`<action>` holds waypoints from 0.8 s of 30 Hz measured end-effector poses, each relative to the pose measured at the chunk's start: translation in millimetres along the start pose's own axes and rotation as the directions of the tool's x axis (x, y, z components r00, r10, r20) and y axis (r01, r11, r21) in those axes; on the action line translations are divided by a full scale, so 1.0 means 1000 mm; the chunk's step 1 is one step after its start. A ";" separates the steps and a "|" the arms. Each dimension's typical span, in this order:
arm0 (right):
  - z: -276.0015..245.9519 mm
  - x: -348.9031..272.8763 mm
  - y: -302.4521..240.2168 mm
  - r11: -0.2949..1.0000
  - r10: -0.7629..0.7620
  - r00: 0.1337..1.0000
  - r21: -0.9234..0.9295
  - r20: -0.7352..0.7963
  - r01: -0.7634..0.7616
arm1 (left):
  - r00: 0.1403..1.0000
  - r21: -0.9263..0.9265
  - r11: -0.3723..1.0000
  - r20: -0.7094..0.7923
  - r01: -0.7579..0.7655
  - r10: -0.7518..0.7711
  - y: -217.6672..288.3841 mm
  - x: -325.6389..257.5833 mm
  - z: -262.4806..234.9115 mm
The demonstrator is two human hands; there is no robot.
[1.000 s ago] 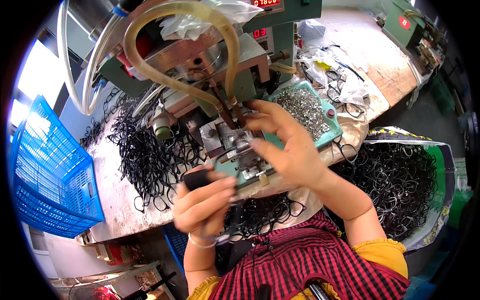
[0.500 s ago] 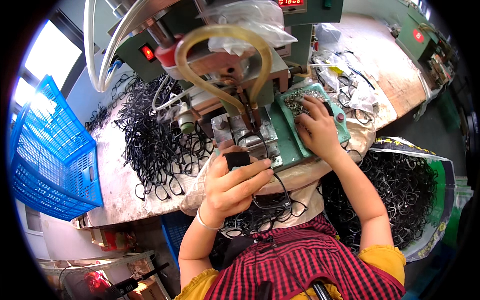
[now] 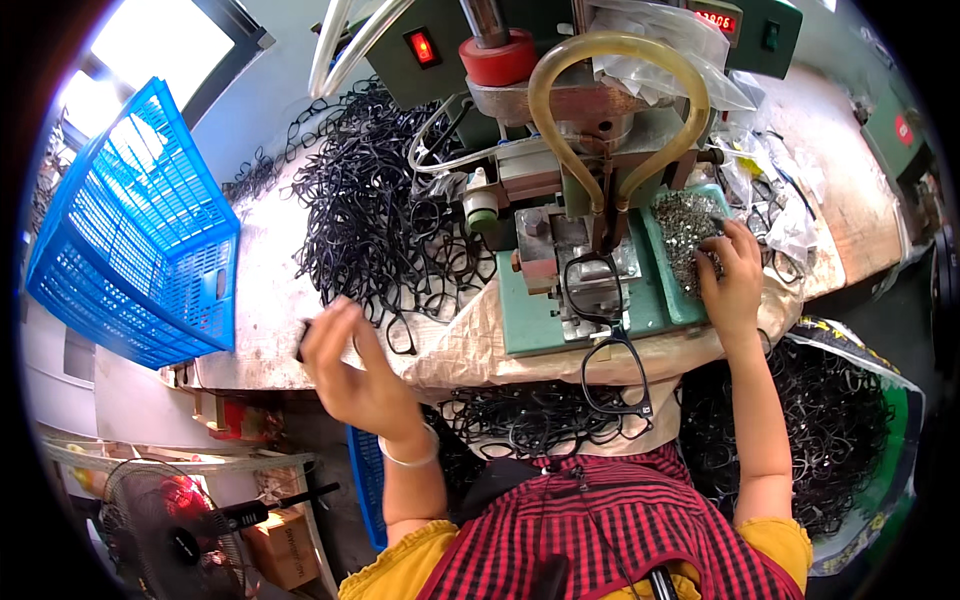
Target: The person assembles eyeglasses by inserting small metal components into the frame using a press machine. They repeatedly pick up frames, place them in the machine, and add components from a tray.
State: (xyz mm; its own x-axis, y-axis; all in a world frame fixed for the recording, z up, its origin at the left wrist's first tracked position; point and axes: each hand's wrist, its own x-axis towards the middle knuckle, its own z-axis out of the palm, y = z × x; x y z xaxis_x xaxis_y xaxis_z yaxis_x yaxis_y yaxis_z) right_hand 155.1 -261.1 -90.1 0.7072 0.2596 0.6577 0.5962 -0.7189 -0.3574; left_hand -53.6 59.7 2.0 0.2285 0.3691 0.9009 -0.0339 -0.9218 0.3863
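Resting on small metal parts (image 3: pixel 690 228) in green tray (image 3: pixel 668 262), right hand (image 3: pixel 733 280), fingers (image 3: pixel 712 262) curled down into the heap; grip on any piece cannot be told. Left hand (image 3: pixel 352 370) raised at tabletop (image 3: pixel 262 300) edge, fingers loosely spread, a small dark piece (image 3: pixel 302 340) at fingertips. Black eyeglass frame (image 3: pixel 600 330) on press fixture (image 3: pixel 580 270), at 9 o'clock of right hand, apart. Frame pile (image 3: pixel 370 220) at 12 o'clock of left hand.

Factory workshop: bench press machine (image 3: pixel 585 150), heaps of black eyeglass frames (image 3: pixel 370 220), blue crate (image 3: pixel 130 240)
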 end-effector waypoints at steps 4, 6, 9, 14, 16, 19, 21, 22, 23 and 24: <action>0.005 0.018 -0.023 0.994 0.070 0.996 0.093 -0.063 -0.064 | 0.969 0.184 0.980 0.245 -0.071 0.024 -0.020 0.019 0.018; 0.013 0.022 -0.022 0.991 0.091 0.991 0.112 -0.102 -0.079 | 0.916 0.252 0.953 0.397 -0.169 0.058 -0.032 0.006 0.040; 0.012 0.017 -0.018 0.976 0.158 0.978 0.174 -0.138 -0.133 | 0.794 0.454 0.847 0.605 -0.277 -0.065 -0.065 -0.036 0.082; -0.019 -0.014 -0.009 0.894 0.381 0.917 0.300 -0.118 -0.332 | 0.881 0.432 0.881 0.471 -0.193 -0.038 -0.094 -0.060 0.089; -0.023 -0.031 0.002 0.773 0.490 0.871 0.477 -0.030 -0.419 | 0.926 0.299 0.951 0.375 -0.072 -0.048 -0.097 -0.051 0.083; -0.030 -0.024 -0.016 0.665 0.491 0.866 0.604 0.092 -0.441 | 0.905 0.205 0.970 0.375 0.133 -0.203 -0.088 -0.041 0.081; -0.032 0.002 -0.053 0.683 0.346 0.931 0.650 0.113 -0.333 | 0.842 0.293 0.956 0.512 0.013 -0.169 -0.094 -0.049 0.084; -0.028 0.015 -0.067 0.717 0.247 0.967 0.658 0.069 -0.230 | 0.743 0.464 0.882 0.617 -0.076 -0.260 -0.098 -0.055 0.089; -0.022 0.027 -0.078 0.738 0.143 0.989 0.664 0.025 -0.123 | 0.641 0.524 0.842 0.692 -0.130 -0.332 -0.099 -0.058 0.091; -0.015 0.036 -0.087 0.737 0.090 0.996 0.674 -0.016 -0.055 | 0.614 0.559 0.821 0.690 -0.118 -0.382 -0.104 -0.062 0.096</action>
State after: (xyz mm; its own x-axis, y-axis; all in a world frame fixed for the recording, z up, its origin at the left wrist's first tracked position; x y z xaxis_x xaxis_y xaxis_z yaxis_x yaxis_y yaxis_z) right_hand 123.1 -199.1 -25.1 0.7515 0.1836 0.6337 0.6562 -0.1093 -0.7466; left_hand 29.3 120.9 -113.1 0.8250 0.4970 0.2689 0.4892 -0.8664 0.1003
